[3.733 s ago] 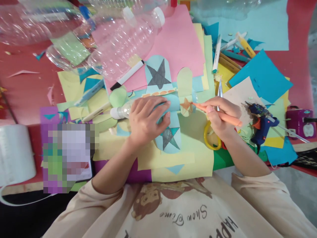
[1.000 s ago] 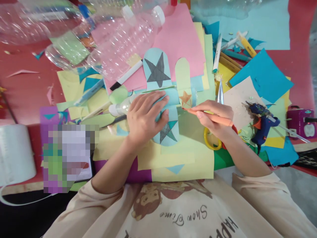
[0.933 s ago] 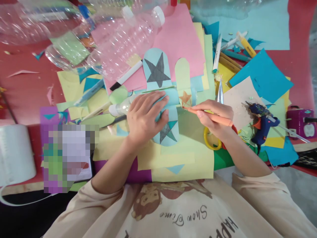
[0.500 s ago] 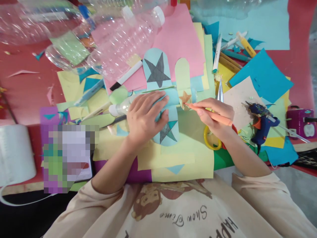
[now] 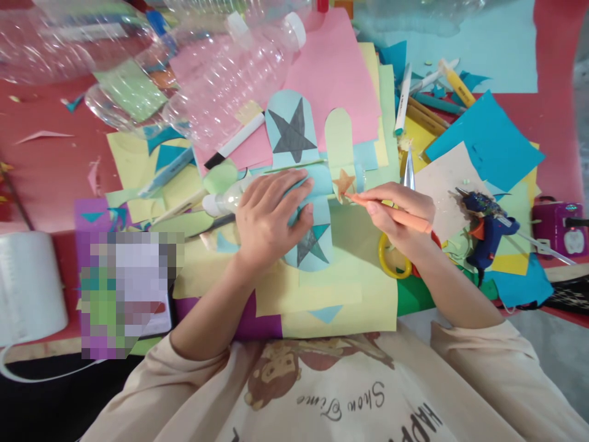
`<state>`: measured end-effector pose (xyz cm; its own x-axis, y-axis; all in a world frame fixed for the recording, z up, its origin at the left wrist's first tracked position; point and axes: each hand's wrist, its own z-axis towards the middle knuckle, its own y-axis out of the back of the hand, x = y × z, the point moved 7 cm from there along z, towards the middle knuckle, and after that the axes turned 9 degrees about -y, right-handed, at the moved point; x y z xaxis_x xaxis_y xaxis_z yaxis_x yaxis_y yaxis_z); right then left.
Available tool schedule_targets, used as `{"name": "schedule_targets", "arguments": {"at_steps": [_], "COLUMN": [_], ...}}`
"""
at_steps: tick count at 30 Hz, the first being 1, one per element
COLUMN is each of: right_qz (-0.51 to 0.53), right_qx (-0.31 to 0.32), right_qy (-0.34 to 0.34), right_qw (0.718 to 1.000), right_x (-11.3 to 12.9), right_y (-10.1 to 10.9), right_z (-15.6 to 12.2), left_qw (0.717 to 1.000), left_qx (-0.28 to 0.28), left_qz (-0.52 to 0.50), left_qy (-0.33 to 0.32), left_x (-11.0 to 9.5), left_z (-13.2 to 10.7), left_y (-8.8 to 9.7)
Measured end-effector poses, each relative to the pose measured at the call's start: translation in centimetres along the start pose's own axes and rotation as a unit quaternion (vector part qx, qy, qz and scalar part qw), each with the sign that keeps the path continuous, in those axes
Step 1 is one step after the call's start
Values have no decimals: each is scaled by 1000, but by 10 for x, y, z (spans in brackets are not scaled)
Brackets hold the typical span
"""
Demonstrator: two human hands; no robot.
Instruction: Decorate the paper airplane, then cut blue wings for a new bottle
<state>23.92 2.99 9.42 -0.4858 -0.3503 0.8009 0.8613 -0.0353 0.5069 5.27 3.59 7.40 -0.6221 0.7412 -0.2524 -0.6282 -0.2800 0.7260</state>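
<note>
The orange pencil (image 5: 399, 215) is held in the right hand (image 5: 407, 224), pinched between thumb and fingers in a closed writing grip; nothing else is held there. Its long axis runs almost level across the view, with the tail to the right and the tip to the left. The tip is set against the lower right edge of the small orange star (image 5: 344, 182), so the star lies just left of the grip, in line with the pencil.

The star is stuck on a pale green fin (image 5: 339, 136) at the right end of a bottle (image 5: 323, 180) wrapped in light blue paper. The bottle is laid on its side on the red worktop (image 5: 46, 166), its white cap (image 5: 210, 204) pointing left, so its long axis runs nearly parallel to the pencil. The left hand (image 5: 271, 218) is laid over the middle of the bottle with the fingers wrapped over it, and it is well apart from the star. Of the two hands, the right is the nearer to the star.

Yellow-handled scissors (image 5: 391, 263) are partly covered by the right hand, and a blue glue gun (image 5: 485, 228) lies further right.
</note>
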Motion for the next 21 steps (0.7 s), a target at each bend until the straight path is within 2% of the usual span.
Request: {"name": "schedule_targets", "arguments": {"at_steps": [4,7,17,21], "right_qz": [-5,-7,-13,-16], "right_qx": [12,-6,-5,-2], "right_qy": [-2,-1,0,-2], "right_qw": [1000,1000,1000,1000], "right_x": [0,-1,0,0], "right_y": [-1,2,1,0], "right_z": [0,0,-1,-1], "left_qw": [999,999,1000,999], "left_qx": [-11,-10,0,-16], "left_qz": [33,41,-7,38], "left_qy": [-23,-20,5,-31], "left_x": [-4,-4,0,-5], "left_z": [2,3,2,3], "left_y": [2,2,1,3]}}
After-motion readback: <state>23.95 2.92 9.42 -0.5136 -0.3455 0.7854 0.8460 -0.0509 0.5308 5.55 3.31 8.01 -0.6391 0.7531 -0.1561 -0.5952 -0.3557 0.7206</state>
